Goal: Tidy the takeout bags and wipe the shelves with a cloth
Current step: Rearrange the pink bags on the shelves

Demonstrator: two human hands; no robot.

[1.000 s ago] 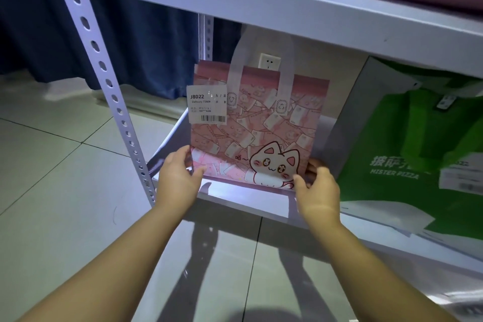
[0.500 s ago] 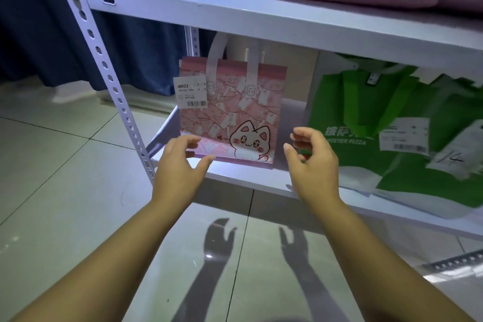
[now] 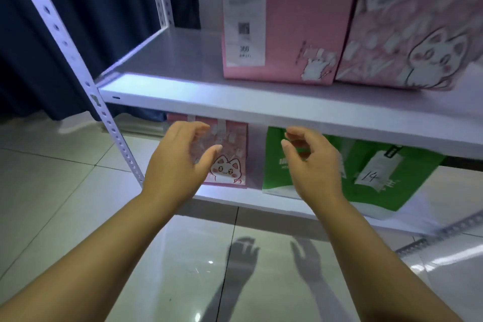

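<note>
Head view: the small pink takeout bag (image 3: 231, 165) stands upright at the left end of the lower shelf (image 3: 251, 203). It is printed with a white cartoon cat low on its front and pale paper shapes above; its top is hidden behind the front lip of the middle shelf (image 3: 235, 103). Just to its right, with a narrow gap between them, a green takeout bag (image 3: 274, 167) leans, and a second green bag (image 3: 392, 191) with a white tag marked "14" lies further right.

On the middle shelf stand two larger pink bags: one (image 3: 287, 21) with a long white receipt, and one (image 3: 418, 34) with a big cat face, blurred.

The left hand (image 3: 177, 162) hangs in front of the small pink bag's left half, fingers loosely curved and spread, holding nothing. The right hand (image 3: 313, 165) hangs in front of the first green bag, thumb and fingers half curled, also holding nothing.

The perforated upright post (image 3: 65, 42) bounds the shelves on the left. The left part of the middle shelf is bare board. Below lies glossy tiled floor (image 3: 65, 204), and a dark blue curtain (image 3: 52, 60) hangs behind.
</note>
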